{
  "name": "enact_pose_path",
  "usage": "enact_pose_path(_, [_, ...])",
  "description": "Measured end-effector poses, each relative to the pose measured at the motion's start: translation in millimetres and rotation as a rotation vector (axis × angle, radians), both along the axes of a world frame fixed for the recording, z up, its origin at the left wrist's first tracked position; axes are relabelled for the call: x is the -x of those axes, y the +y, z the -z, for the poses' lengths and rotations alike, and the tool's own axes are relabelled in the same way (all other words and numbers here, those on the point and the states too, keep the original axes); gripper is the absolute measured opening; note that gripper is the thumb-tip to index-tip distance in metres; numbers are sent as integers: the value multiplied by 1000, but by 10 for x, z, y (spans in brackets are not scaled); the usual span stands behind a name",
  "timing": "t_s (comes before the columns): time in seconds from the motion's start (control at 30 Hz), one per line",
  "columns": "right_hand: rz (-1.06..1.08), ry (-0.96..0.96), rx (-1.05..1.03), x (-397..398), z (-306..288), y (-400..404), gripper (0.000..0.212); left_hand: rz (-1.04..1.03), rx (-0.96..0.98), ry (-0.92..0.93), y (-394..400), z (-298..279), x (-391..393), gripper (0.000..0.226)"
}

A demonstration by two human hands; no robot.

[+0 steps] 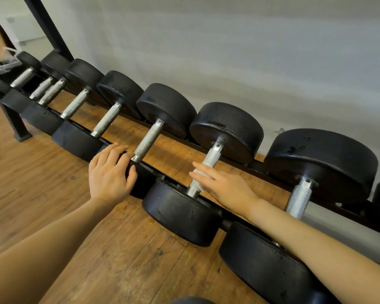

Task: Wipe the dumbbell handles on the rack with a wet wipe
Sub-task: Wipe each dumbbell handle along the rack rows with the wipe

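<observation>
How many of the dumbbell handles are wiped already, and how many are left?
Nothing shows which handles are already clean; none looks wet. In hand: the right hand presses a white wet wipe around one dumbbell handle, while the left hand rests on the neighbouring dumbbell's front weight. The other handles on the rack may remain.

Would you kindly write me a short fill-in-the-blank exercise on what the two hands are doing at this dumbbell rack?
1. The right hand presses a white ____ against a dumbbell handle.
2. The left hand rests on the black ____ of the neighbouring dumbbell.
3. The floor under the rack is made of ____.

Missing words: wipe; weight head; wood
</observation>
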State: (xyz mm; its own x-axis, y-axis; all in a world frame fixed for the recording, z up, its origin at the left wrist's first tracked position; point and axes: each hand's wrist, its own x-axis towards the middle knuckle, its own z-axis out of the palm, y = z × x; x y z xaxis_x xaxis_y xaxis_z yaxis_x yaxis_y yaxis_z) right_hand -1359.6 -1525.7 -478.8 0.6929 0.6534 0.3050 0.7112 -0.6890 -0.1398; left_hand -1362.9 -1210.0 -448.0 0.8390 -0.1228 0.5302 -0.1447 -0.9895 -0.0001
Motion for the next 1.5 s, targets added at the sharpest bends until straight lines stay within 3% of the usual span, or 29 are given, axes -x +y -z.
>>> enact_pose_path(0.17, [294,-116,-81,-158,-104,-57,65,11,6,-20,10,11,-22,43])
enact_pose_path(0.33, [89,-57,-81,-110,5,-24,49,33,13,-41,47,45,-49,42])
enact_pose_path(0.53, [65,23,-119,-109,-33,-45,41,56,18,-62,52,57,-64,40])
enact_pose_path(0.97, [241,21,-95,7,-310,184,41,82,81,-46,74,55,-44,40])
enact_pose_path(1.13, [303,-54,-26,-170,-458,555,67,90,117,47,53,23,-19,42])
enact_pose_path(1.23, [347,16,-70,-372,-637,962,51,121,148,90,75,-52,3,43])
enact_pose_path(1.37, [348,60,6,-589,-799,1370,48,133,375,142,271,-193,-66,46])
enact_pose_path(1.5, [346,37,27,-727,-816,1579,42,12,325,132,762,-297,-432,41])
